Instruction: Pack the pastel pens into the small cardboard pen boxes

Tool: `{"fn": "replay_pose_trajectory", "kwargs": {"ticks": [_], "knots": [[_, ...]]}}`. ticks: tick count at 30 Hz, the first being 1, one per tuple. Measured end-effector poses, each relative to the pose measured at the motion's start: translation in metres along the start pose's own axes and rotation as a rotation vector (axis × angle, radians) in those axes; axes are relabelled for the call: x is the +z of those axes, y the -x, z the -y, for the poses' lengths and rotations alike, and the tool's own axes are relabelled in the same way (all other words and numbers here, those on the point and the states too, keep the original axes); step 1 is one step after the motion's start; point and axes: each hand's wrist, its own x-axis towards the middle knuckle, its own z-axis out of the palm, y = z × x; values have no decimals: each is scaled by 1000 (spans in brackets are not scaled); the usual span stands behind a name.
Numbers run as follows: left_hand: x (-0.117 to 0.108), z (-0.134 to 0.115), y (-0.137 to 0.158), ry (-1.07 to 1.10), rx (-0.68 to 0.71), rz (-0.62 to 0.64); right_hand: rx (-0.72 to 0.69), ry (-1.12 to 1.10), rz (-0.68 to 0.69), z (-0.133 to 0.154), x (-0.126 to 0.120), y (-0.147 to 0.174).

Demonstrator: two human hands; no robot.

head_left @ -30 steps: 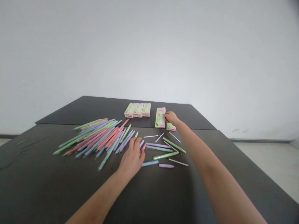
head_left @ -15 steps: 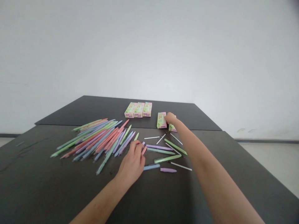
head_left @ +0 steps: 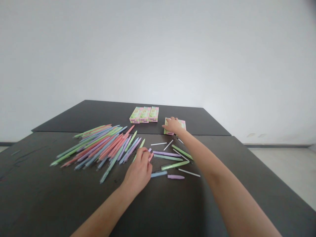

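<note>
My left hand lies low over the table, its fingers closed around a pink pen, of which only a short end shows. A bit of purple peeks out by its fingertips. To its left is a pile of pastel pens. My right hand is stretched forward over two small printed boxes, fingers spread. Its thumb touches the top of the left box. The right box sits close beside it, partly hidden by the hand.
Three similar boxes stand in a row farther back. Between my arms lie a purple pen, green pens, thin white sticks, a blue piece and a short purple piece. A seam crosses the dark table.
My right hand has shifted left from between the two boxes onto their tops, its fingers now spread. The boxes look closer together. My left hand keeps its grip almost in place.
</note>
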Motion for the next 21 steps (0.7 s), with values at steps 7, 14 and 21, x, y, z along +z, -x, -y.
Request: {"fn": "replay_pose_trajectory", "kwargs": {"ticks": [7,14,21], "knots": [[0,0,0,3,-6,18,-116,18,78,-1,13,0],[0,0,0,2,10,12,-99,10,42,-9,12,2],[-1,-2,-2,-14,11,9,172,33,-17,-43,1,11]]}}
